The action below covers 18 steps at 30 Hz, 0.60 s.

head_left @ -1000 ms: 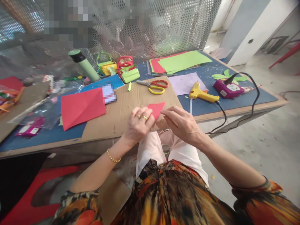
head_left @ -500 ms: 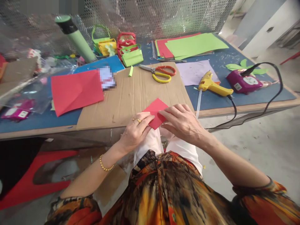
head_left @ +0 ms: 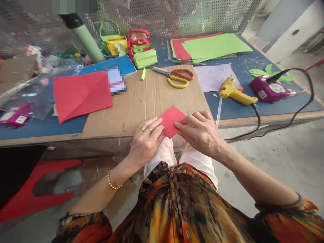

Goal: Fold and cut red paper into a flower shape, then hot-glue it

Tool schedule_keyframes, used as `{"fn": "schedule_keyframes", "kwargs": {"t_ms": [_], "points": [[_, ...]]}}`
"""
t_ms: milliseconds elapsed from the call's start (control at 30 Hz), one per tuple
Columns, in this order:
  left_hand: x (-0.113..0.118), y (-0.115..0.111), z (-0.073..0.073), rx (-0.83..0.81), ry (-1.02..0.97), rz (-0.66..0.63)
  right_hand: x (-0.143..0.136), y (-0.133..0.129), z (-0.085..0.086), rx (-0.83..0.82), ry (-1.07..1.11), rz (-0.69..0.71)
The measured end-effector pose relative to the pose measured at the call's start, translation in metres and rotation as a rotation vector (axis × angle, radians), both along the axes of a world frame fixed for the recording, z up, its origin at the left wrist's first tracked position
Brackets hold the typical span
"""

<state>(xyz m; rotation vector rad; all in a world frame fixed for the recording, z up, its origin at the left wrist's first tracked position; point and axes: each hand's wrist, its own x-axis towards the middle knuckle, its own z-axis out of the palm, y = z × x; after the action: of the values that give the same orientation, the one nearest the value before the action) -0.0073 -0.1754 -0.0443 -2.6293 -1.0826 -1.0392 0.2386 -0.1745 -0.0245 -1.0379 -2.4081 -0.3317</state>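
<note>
A small piece of red paper [head_left: 173, 120], turned like a diamond, lies between my two hands at the front edge of the cardboard sheet [head_left: 141, 101]. My left hand [head_left: 149, 135], with two gold rings on it, pinches the paper's left corner. From the right, my right hand [head_left: 197, 130] grips the opposite corner, its thumb tucked underneath and partly hidden. Beyond the paper rests a pair of scissors [head_left: 174, 77] with one orange and one yellow handle. A short green strip [head_left: 143, 74] lies left of the scissors.
On the right are a yellow glue gun [head_left: 236, 92] and a purple power socket [head_left: 269, 88] with a looping black cord. A larger red sheet [head_left: 82, 96] lies left. At the back stand small paper bags [head_left: 144, 58], a green bottle [head_left: 86, 40] and stacked coloured sheets [head_left: 215, 47].
The fingers of both hands have shifted slightly on the red paper, and more of its surface shows. The whole view has moved a little.
</note>
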Motion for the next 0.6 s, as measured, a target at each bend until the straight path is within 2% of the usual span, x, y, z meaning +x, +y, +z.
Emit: {"fn": "schedule_keyframes", "kwargs": {"t_ms": [133,233,333,600], "points": [[0.001,0.005,0.001,-0.039,-0.068,0.005,0.002,0.003,0.000,-0.029,0.034,0.013],[0.000,0.014,0.005,-0.069,-0.148,-0.023,0.003,0.006,0.001,-0.098,0.059,-0.008],[-0.002,0.020,0.009,-0.133,-0.198,0.001,0.003,0.011,0.005,-0.169,0.091,-0.017],[0.002,0.032,0.016,-0.237,-0.136,0.079,0.000,0.022,0.017,-0.293,0.183,-0.046]]}}
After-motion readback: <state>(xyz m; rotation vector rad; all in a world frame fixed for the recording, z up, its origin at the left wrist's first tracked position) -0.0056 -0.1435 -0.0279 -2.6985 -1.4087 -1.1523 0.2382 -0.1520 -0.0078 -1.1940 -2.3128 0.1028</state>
